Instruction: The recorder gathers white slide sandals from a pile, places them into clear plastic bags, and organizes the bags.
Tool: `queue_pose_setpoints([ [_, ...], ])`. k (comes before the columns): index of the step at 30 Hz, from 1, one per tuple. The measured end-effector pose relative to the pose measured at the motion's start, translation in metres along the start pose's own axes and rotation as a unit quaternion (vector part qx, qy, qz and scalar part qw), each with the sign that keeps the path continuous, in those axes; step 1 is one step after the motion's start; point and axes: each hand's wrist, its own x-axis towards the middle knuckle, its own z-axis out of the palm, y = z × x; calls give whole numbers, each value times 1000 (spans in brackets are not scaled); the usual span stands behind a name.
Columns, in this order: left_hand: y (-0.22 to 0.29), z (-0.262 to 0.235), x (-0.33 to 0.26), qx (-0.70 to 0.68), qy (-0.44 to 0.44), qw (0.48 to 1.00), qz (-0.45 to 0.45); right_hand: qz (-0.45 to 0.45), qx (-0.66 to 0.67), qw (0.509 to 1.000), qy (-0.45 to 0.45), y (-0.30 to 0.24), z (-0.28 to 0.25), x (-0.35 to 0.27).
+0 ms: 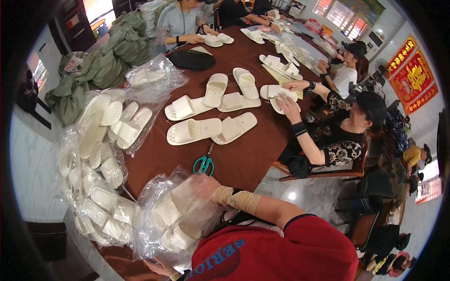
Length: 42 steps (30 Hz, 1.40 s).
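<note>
In front of me lies a clear plastic bag (148,206) with white slippers (180,238) inside. My right hand (206,186) is at the bag's far right side, its fingers smeared by motion, so its grip does not show. At the bag's near edge my left hand (161,267) is closed on the plastic, partly cut off below. Green-handled scissors (203,166) lie just beyond my right hand. Several loose white slippers (194,131) rest farther up the brown cloth, some leaning across others.
Bagged slippers (101,206) are heaped along the table's left edge, near green sacks (117,51). Across the brown table (154,161), a co-worker's hands (289,107) handle slippers at right. Another co-worker's hands (199,36) hold slippers at the far end, near a black bag (191,59).
</note>
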Motion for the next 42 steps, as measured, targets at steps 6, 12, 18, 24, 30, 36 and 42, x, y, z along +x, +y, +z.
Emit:
queue_pose_setpoints([
  [6, 4, 4, 2, -17, 17, 999, 22, -154, -109, 970, 153, 18, 2, 10],
  [12, 25, -6, 6, -32, 37, 998, 50, -357, -30, 933, 24, -40, 23, -2],
  [18, 17, -8, 6, -88, 53, 994, 43, -178, -120, 976, -48, -101, 29, 13],
  [24, 32, 1, 14, -163, 53, 983, 73, -223, -64, 973, -6, -94, 30, -2],
  [30, 44, 4, 20, -178, 20, 980, 90, -215, -66, 974, 13, -105, 78, -7],
  [36, 41, 5, 25, -190, 26, 976, 104, -341, 31, 938, 45, -91, 40, 10],
  [42, 30, 5, 27, -221, -23, 974, 46, -331, -7, 943, -7, -139, 59, -12],
])
